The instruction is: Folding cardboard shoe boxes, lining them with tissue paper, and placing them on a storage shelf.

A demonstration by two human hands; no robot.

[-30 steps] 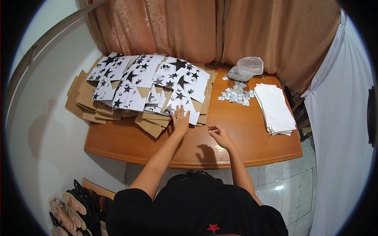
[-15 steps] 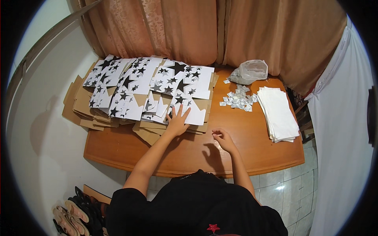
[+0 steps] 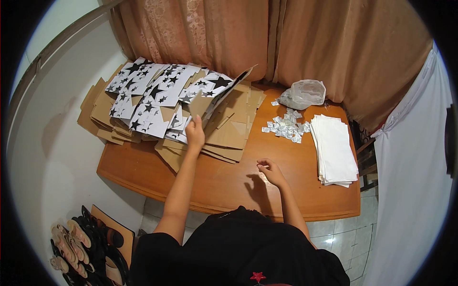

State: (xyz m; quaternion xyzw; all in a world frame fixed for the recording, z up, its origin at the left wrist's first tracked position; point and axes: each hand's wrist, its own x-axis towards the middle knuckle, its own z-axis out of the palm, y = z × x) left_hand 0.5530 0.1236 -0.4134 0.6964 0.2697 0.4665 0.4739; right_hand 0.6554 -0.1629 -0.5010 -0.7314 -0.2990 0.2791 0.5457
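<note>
My left hand [image 3: 195, 136] is closed on the near edge of a flat cardboard box piece [image 3: 200, 104], white with black stars on one side and brown on the other. The piece stands tilted up over the right part of the pile, its far end raised. Beside it lie more star-printed box pieces [image 3: 169, 86], overlapping on brown cardboard [image 3: 229, 128]. My right hand [image 3: 271, 170] hovers above the table front, loosely curled, fingers slightly apart, with nothing visible in it.
Small silvery-white packets [image 3: 286, 126] lie scattered on the wooden table [image 3: 224, 183], near a clear plastic bag [image 3: 307, 93]. A stack of white sheets [image 3: 334, 148] rests at the right. Curtains [image 3: 229, 38] hang behind; shoes [image 3: 78, 243] stand on the floor at lower left.
My left hand has gone from lying spread on the pile to gripping a star-printed box piece and tilting it up, baring brown cardboard. My right hand has hardly moved.
</note>
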